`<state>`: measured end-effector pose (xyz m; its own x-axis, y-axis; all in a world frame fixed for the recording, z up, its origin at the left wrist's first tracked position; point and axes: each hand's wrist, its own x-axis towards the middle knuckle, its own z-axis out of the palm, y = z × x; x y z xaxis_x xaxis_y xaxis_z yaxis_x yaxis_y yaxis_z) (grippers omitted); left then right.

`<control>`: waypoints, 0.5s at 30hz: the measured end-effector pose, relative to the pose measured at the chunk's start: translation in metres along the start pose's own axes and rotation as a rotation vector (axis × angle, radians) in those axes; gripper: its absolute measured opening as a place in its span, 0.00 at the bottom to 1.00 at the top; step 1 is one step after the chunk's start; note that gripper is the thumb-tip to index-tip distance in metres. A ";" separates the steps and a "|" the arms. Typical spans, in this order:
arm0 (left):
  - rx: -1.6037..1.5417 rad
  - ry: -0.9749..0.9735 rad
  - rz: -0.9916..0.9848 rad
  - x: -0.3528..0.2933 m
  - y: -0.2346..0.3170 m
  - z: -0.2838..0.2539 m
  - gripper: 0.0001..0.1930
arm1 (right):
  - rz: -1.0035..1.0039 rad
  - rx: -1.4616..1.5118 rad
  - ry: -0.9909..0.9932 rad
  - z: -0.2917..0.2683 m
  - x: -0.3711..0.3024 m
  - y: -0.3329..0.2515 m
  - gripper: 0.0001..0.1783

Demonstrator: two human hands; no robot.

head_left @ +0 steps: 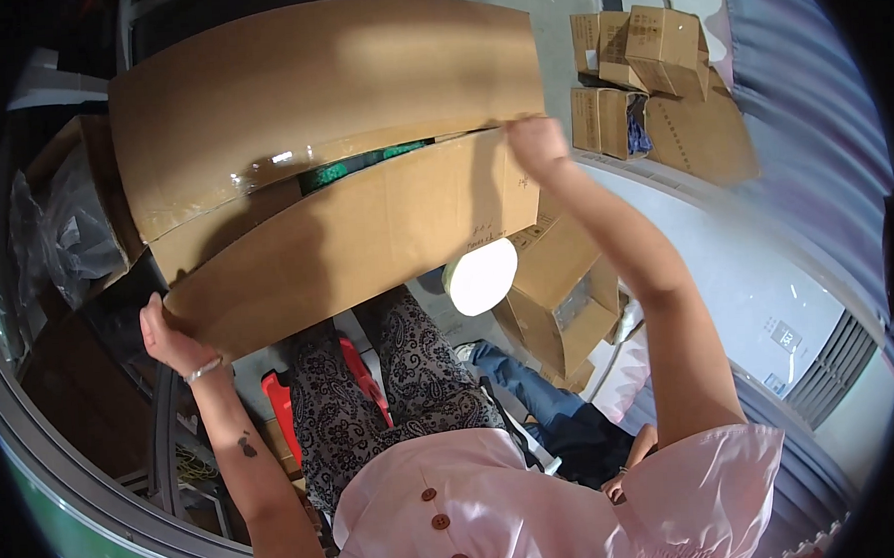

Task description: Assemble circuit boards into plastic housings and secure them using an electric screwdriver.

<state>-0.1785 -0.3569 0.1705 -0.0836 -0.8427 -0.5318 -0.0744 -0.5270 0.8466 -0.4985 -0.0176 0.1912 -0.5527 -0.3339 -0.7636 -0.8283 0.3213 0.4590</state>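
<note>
2 hands (170, 336) grip a large brown cardboard box (332, 154), flaps nearly closed.

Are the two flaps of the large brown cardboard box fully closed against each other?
No: a gap remains between the flaps of the large brown cardboard box, showing green contents inside.

One head-worn fisheye looks steeply down, close over the large cardboard box (333, 174) and the person's own lap; its rim seems badly warped.
</note>
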 end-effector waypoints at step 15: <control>-0.046 -0.005 0.155 0.044 -0.021 -0.086 0.09 | 0.206 0.036 0.138 0.052 0.019 0.073 0.11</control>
<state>-0.0955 -0.3923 0.1311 -0.0958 -0.9137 -0.3950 -0.0146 -0.3955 0.9183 -0.5652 0.0458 0.1864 -0.7187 -0.3752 -0.5854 -0.6946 0.4254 0.5801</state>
